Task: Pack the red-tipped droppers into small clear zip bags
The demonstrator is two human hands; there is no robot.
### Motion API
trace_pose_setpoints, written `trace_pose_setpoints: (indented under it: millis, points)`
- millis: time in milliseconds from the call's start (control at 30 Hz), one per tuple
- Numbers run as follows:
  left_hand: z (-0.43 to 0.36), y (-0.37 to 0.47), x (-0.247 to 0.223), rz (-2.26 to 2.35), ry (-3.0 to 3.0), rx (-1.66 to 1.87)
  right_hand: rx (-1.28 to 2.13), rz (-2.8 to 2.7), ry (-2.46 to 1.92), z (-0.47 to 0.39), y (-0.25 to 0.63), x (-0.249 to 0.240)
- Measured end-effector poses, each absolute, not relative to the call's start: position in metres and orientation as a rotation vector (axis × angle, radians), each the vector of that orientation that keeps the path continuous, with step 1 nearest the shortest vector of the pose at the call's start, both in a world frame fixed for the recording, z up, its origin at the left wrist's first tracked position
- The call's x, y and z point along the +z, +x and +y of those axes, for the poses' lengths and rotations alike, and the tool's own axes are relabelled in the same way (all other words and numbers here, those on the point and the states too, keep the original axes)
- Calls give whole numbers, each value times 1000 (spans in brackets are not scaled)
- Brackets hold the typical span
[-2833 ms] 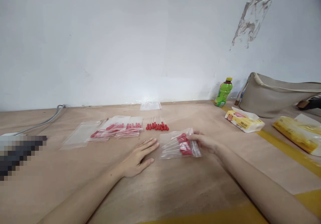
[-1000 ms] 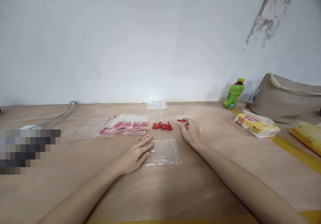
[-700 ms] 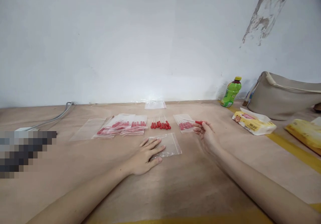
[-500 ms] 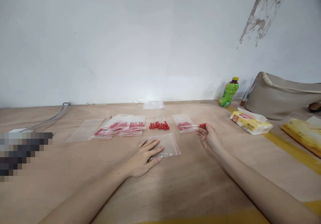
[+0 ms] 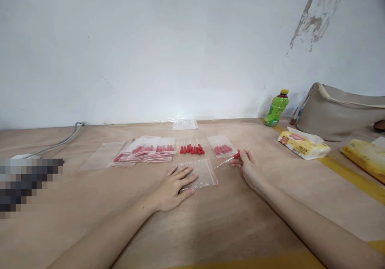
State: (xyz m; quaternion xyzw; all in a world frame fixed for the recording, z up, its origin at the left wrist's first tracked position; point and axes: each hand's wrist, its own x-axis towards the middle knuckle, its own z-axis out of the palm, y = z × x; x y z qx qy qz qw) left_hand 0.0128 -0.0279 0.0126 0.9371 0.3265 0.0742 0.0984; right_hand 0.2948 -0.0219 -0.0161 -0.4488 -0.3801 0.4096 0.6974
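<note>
My left hand [image 5: 174,188] lies flat with its fingers spread on a clear zip-lock bag [image 5: 205,172], pressing it to the table. Between the fingertips of my right hand [image 5: 251,168] is a glass dropper [image 5: 225,163], gripped at its red rubber bulb. The glass tube slants down to the left, its tip close to the bag's zip edge. Behind the bag, several loose droppers [image 5: 191,150] lie side by side, bulbs toward me. Just beyond my right hand sits a filled bag of droppers [image 5: 221,147].
Several filled bags of droppers [image 5: 150,150] are piled at the left, beside a flat clear bag [image 5: 104,155]. Another bag [image 5: 185,125] lies by the wall. At the right stand a green bottle [image 5: 276,109], a tissue pack [image 5: 303,144] and a beige handbag [image 5: 337,114].
My right hand has brought the dropper slightly down and left, its tube now tilted toward the zip-lock bag's edge. My left hand stays flat on the bag.
</note>
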Motion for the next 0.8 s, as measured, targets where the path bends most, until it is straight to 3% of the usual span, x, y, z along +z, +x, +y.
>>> trace_pose_setpoints:
  millis: [400,600,800]
  points:
    - [-28,13,11,970,2787,220,1177,-810,-953,-35,273,-9]
    - [-28,14,14,954,2760,275,1448,-1121,-954,-42,271,-6]
    - [-28,14,13,944,2742,275,1506,-1376,-839,-40,274,0]
